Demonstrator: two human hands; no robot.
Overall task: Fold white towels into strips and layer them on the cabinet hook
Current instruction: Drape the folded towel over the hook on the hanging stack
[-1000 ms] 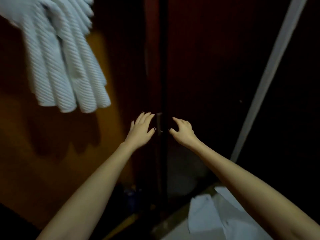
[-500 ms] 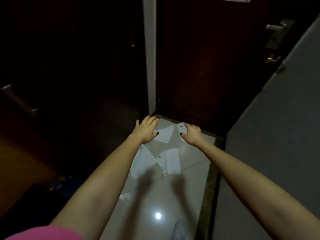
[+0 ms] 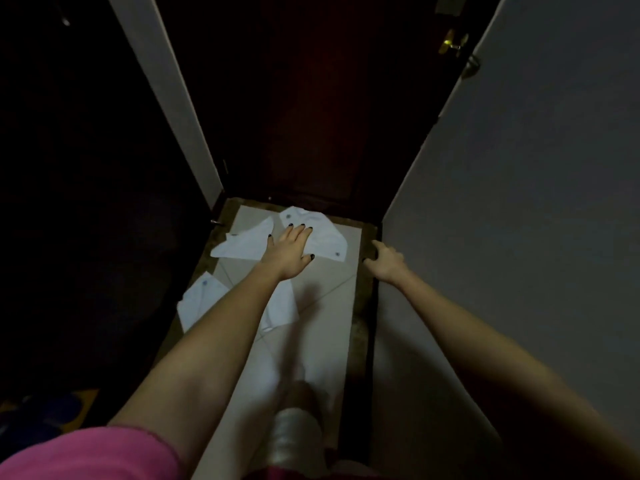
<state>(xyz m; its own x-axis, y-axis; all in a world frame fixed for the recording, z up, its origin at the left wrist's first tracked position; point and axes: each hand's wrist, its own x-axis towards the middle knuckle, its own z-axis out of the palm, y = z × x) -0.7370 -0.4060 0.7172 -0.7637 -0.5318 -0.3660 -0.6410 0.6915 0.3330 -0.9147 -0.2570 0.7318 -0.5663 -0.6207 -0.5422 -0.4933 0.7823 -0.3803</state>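
Seemingly at pickup, the left hand hovered open over a white towel; the right hand hung loose and empty. Next, probably, an edge pinch.

This was a dim, narrow indoor entry passage, as in a home or guest room. A dark wooden door with a brass latch closed the far end. A pale tiled floor ran between a white door frame on the left and a plain wall on the right.
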